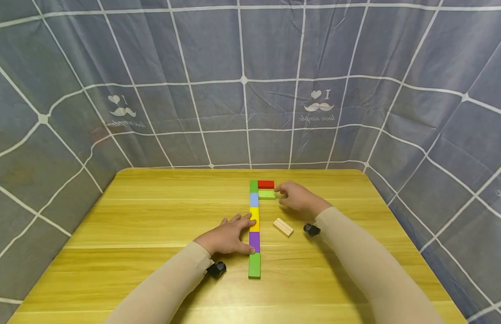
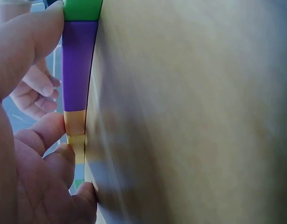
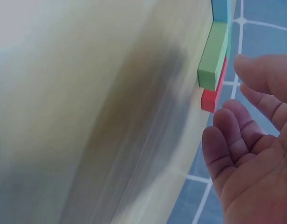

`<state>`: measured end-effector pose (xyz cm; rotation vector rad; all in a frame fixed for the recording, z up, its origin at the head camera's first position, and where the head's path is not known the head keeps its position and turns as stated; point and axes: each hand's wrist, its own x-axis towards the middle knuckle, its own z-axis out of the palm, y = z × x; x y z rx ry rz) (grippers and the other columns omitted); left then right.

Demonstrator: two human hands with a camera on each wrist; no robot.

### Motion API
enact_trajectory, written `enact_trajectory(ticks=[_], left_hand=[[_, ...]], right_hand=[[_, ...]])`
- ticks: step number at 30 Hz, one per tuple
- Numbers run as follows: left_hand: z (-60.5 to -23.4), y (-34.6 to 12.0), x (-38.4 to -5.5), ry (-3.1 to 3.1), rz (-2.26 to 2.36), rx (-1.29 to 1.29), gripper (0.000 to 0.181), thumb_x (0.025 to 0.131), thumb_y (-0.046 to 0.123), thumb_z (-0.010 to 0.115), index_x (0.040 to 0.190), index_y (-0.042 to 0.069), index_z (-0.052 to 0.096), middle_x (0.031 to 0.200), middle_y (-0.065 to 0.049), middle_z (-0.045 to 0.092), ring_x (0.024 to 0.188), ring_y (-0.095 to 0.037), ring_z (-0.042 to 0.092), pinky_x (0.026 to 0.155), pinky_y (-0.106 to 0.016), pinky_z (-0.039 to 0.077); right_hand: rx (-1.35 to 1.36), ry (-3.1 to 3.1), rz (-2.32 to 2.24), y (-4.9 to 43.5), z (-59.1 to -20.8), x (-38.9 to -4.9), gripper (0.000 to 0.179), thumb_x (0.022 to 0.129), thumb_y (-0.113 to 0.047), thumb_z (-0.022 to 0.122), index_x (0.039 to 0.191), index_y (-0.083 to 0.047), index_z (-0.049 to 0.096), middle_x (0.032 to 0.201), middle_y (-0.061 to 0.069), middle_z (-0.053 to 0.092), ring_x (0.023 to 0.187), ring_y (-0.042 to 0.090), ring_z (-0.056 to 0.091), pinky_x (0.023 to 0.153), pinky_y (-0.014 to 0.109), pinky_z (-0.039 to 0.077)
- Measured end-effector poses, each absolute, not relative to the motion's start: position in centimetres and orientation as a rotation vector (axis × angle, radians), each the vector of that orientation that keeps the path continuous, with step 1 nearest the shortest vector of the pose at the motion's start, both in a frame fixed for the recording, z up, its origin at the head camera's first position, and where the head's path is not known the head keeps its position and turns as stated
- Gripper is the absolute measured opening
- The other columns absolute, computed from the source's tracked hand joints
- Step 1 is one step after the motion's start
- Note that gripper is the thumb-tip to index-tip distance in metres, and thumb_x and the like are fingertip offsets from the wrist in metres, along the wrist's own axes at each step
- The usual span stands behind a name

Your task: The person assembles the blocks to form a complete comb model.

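Note:
A straight row of coloured blocks runs away from me: a near green block (image 1: 255, 265), a purple block (image 1: 255, 241), yellow-orange blocks (image 1: 255, 212), a blue block (image 1: 254, 199) and a far green block (image 1: 254, 186). My left hand (image 1: 229, 234) rests along the row's left side, its spread fingers and thumb touching the blocks. At the far end, a red block (image 1: 266, 184) and a light green block (image 1: 267, 195) stick out rightward, side by side. My right hand (image 1: 300, 198) hovers just right of these two, fingers loosely bent and holding nothing.
A plain wooden block (image 1: 283, 227) lies at an angle on the wooden table (image 1: 161, 211), right of the row. A grey curtain with white lines (image 1: 209, 108) hangs behind the table and along both sides.

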<state>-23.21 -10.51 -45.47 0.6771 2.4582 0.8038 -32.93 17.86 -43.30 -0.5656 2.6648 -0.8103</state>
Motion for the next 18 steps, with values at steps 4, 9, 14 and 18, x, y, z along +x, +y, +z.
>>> enact_trajectory(ticks=[4,9,14,18], left_hand=[[-45.5,-10.5,-23.3,2.459,0.8,0.671,0.089,0.086,0.046,0.084,0.161,0.02,0.045,0.177,-0.004,0.021,0.165,-0.034,0.011,0.131,-0.063,0.001],[-45.5,-10.5,-23.3,2.457,0.804,0.671,0.089,0.086,0.046,0.084,0.161,0.02,0.045,0.177,-0.005,0.022,0.165,-0.035,0.011,0.131,-0.063,0.001],[-45.5,-10.5,-23.3,2.457,0.807,0.672,0.088,0.086,0.045,0.084,0.161,0.019,0.045,0.177,-0.006,0.022,0.165,-0.035,0.011,0.131,-0.064,0.001],[-45.4,-10.5,-23.2,2.463,0.806,0.676,0.088,0.086,0.045,0.084,0.161,0.02,0.045,0.177,-0.005,0.022,0.165,-0.036,0.012,0.131,-0.064,0.002]], right_hand=[[-0.604,2.671,-0.783,18.3,-43.3,-31.7,0.045,0.101,-0.012,0.065,0.145,-0.003,0.06,0.14,0.018,0.063,0.128,0.036,0.062,0.111,0.053,0.051],[-0.668,2.679,-0.736,18.6,-43.2,-30.1,0.044,0.1,-0.014,0.069,0.143,-0.003,0.062,0.133,0.018,0.064,0.123,0.035,0.064,0.107,0.052,0.054],[-0.698,2.654,-0.734,18.7,-43.3,-28.5,0.045,0.099,-0.016,0.073,0.141,-0.003,0.063,0.127,0.015,0.066,0.118,0.031,0.065,0.105,0.05,0.055],[-0.703,2.645,-0.717,18.9,-43.5,-27.4,0.046,0.098,-0.019,0.075,0.14,-0.004,0.064,0.121,0.011,0.067,0.112,0.025,0.065,0.102,0.047,0.056]])
